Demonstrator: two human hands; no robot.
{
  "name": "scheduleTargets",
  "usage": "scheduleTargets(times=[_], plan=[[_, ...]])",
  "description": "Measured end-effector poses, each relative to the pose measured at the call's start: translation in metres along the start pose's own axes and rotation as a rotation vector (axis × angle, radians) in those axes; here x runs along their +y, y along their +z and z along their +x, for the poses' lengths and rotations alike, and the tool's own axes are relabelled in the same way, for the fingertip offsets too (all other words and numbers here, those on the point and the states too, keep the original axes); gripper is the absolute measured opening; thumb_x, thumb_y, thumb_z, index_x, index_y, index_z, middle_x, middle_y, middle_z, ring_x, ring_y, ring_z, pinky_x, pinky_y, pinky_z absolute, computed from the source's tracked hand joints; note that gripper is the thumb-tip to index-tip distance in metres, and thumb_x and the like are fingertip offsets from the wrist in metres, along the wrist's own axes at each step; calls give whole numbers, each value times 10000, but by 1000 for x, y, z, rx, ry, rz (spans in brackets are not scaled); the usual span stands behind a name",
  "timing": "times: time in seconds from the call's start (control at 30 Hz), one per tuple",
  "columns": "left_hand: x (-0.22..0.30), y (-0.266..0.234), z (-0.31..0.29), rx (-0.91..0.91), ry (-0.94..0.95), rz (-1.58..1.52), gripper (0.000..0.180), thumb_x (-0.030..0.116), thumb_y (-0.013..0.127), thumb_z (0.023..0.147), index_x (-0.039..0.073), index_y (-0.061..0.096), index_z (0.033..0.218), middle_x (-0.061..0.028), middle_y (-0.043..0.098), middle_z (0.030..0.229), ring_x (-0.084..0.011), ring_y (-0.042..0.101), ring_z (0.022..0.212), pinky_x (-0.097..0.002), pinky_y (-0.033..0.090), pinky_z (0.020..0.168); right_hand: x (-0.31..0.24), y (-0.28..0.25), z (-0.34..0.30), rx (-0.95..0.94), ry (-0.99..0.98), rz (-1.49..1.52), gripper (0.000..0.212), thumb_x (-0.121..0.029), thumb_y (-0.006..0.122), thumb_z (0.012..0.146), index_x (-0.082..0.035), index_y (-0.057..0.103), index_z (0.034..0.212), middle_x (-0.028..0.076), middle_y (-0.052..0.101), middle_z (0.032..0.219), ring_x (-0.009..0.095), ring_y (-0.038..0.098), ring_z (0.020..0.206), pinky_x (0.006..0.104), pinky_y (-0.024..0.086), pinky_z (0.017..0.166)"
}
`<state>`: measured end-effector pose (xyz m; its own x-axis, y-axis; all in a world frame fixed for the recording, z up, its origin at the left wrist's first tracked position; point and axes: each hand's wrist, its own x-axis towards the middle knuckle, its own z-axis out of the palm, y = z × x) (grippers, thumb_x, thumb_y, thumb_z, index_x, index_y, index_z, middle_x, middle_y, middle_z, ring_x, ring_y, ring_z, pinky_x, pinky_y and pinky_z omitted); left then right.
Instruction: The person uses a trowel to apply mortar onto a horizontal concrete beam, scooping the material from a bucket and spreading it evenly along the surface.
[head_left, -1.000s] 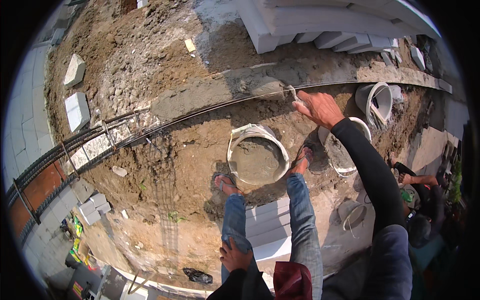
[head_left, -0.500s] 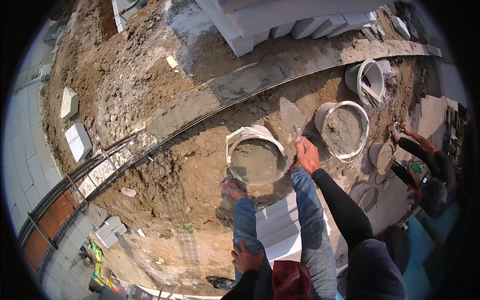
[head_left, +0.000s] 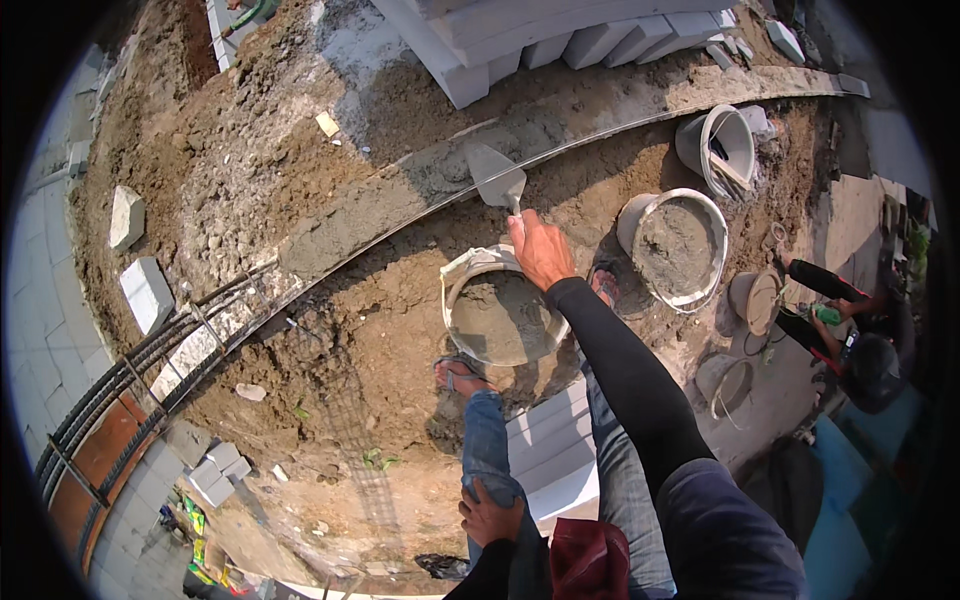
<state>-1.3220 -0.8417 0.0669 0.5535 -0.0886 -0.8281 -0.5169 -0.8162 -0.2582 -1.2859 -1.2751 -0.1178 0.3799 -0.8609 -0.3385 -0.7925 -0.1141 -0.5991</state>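
My right hand (head_left: 543, 252) is closed round the handle of a pointed masonry trowel (head_left: 496, 179). The trowel's blade overlaps the near edge of a long strip of wet grey mortar (head_left: 360, 218); whether it touches is hard to tell. Below my right wrist stands a white bucket (head_left: 447, 315) of grey mortar, its right rim partly covered by my arm. My left hand (head_left: 492, 512) lies on my bent left knee, fingers apart, with nothing in it. A second mortar bucket (head_left: 722, 262) is to the right.
A bucket with tools (head_left: 742, 135) stands at the far right, near a co-worker (head_left: 868, 365) with a green object. Pale blocks (head_left: 455, 75) are stacked beyond the mortar strip, with more blocks (head_left: 545, 440) between my legs. Steel rebar (head_left: 120, 385) runs along the left.
My right hand has moved the trowel up and left, from between the two mortar buckets to the mortar strip. The left hand stays on my knee. The view has shifted slightly.
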Motion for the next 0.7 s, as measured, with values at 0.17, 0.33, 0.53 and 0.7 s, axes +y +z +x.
scheduleTargets(times=[0.17, 0.33, 0.53, 0.7], plan=[[-4, 7, -3, 43, 23, -37, 987, 519, 802, 665, 137, 455, 1506, -187, 470, 1492, -408, 500, 1291, -558, 514, 936, 36, -29, 29, 40, -19, -157, 425, -409, 508, 1047, 0, 596, 970, 332, 665, 822, 559, 636, 804, 622, 493, 720], [-6, 11, -6, 12, 17, -33, 987, 516, 799, 669, 140, 449, 1512, -187, 468, 1492, -409, 493, 1303, -554, 504, 944, 38, -15, 39, 140, 44, -68, 474, -434, 491, 1043, 8, 625, 940, 303, 671, 780, 505, 665, 715, 573, 508, 669], [-17, 12, -1, -6, 3, -55, 982, 513, 789, 673, 146, 448, 1518, -190, 458, 1507, -406, 470, 1339, -555, 494, 964, -4, 15, 20, -120, 538, 898, 420, -432, 460, 1067, -51, 566, 927, 51, 517, 608, 163, 505, 439, 348, 415, 408], [-17, 4, 2, -37, 6, -77, 977, 500, 791, 673, 149, 449, 1518, -190, 441, 1526, -403, 459, 1355, -554, 486, 983, -59, 64, 7, -213, 564, 997, 420, -440, 472, 1062, -39, 537, 952, 36, 479, 588, 157, 482, 431, 334, 404, 397]])
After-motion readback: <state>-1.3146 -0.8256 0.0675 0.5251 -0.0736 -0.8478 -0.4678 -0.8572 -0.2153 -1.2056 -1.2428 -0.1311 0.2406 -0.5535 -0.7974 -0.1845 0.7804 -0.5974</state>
